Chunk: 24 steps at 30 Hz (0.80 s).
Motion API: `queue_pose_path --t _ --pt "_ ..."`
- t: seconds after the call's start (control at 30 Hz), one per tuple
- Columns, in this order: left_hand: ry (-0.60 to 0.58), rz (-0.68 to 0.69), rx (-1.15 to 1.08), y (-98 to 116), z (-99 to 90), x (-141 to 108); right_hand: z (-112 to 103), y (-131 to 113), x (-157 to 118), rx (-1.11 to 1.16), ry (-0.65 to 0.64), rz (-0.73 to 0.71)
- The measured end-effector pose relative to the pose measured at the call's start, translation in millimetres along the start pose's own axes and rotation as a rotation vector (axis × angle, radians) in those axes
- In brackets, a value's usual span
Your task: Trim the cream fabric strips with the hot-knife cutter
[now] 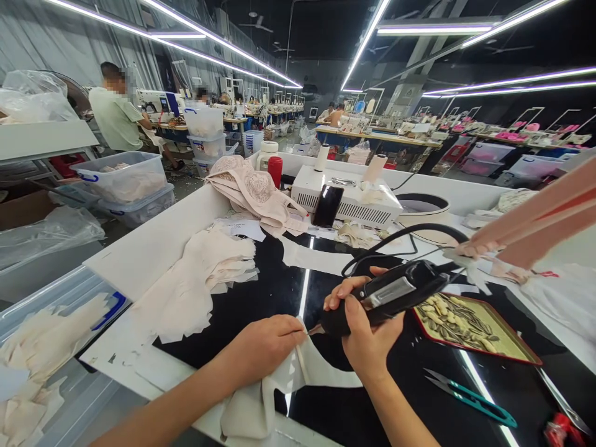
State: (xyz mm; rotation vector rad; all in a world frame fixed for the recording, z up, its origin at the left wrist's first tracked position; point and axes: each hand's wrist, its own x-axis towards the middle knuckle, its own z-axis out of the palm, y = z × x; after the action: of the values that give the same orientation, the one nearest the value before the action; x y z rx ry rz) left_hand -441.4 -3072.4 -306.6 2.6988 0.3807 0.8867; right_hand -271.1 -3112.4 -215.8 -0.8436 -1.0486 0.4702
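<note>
Tabletop (270,298) gleams black beneath workshop strip lights (433,30), left fingers (286,326) pinching cloth (326,369), right fingers (356,318) gripping a tool (421,273).

Cream, curved cloth piece (326,367) lies partly folded on glossy black tabletop (272,292) | one end crosses its near edge | long, black, metal-tipped handheld tool (386,293) tilts above tabletop, tip at cloth

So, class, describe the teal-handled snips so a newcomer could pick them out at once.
Start at the black tabletop and find the red-rimmed tray on the right. Just below it in the picture lie the snips, tips pointing left; their teal colour sets them apart from the red item near the corner.
</note>
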Motion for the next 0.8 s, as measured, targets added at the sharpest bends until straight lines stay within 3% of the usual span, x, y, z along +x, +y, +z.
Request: queue_pose_path --t 0.43,0.8 --pt "-0.005 0.088 0.110 11.4 -13.4 14.1 -16.6 -16.6 -1.1 -0.007 0.002 -0.047" --pt "0.008 0.081 0.131 22.3 -10.1 6.2 -5.8 -10.3 -3.6 0.036 0.003 -0.026"
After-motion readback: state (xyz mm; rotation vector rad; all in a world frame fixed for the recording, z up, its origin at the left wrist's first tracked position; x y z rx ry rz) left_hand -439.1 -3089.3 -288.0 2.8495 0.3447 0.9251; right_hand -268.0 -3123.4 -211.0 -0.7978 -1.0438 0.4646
